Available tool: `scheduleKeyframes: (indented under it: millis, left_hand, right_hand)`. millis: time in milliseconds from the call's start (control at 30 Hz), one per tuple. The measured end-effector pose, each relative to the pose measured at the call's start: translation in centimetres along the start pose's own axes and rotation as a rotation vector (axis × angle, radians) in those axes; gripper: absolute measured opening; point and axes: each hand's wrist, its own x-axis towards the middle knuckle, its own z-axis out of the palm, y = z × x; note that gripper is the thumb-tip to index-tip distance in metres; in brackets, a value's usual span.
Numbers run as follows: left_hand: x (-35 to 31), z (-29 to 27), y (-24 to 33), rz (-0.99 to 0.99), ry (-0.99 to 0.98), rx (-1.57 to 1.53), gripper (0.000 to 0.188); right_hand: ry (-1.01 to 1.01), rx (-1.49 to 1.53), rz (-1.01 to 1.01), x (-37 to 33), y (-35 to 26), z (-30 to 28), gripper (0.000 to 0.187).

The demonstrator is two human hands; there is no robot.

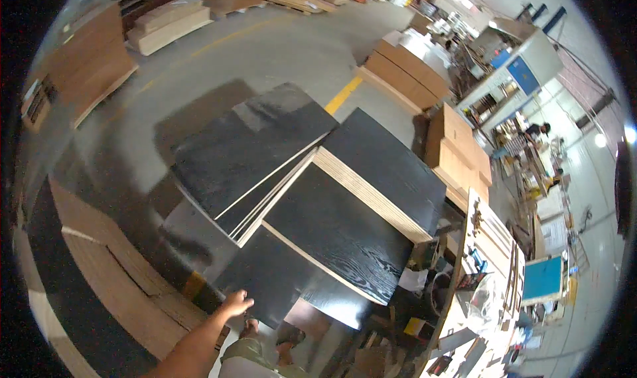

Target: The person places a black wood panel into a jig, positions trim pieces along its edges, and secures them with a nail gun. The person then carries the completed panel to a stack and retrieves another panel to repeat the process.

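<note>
My left hand (237, 304) reaches in from the lower left, its fingers curled at the near edge of a flat black panel (265, 275). It seems to grip that edge. Just beyond lies a stack of black wood-grain panels (338, 228) with pale raw edges, with a taller stack of black panels (385, 172) behind it. To the left, several tilted black boards (255, 146) are fanned out, their pale edges showing. My right hand is out of view. Below the panel, parts of my legs and shorts (245, 355) show.
At the lower left stands a long stack of brown boards (113, 265). A cluttered workbench (481, 298) runs along the right. Cardboard-coloured stacks (458, 152) stand behind it. A person (531, 136) works far right. More board stacks (99, 53) stand at the far left.
</note>
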Motion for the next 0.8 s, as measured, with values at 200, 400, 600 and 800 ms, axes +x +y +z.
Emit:
scheduleKeyframes:
  millis: [200,400,600,800]
  left_hand:
    - [-7.7,5.5,-4.6,-0.083,-0.333,0.077,0.047]
    - [-11.1,8.9,-17.3,-0.057,0.069,-0.185,0.036]
    - [-13.9,8.4,-20.6,-0.201,-0.035,0.149,0.044]
    - [-15.4,12.3,-15.9,-0.392,-0.045,0.115,0.049]
  right_hand:
    - [-0.046,-0.548,-0.674,26.1,-2.5,-2.6,0.060]
    - [0.146,-0.535,-0.592,33.2,-17.2,-6.4,0.101]
    - [0.264,-0.446,-0.580,42.1,-24.7,-11.2,0.105]
    - [0.209,-0.543,-0.525,39.9,-24.7,-10.3,0.131]
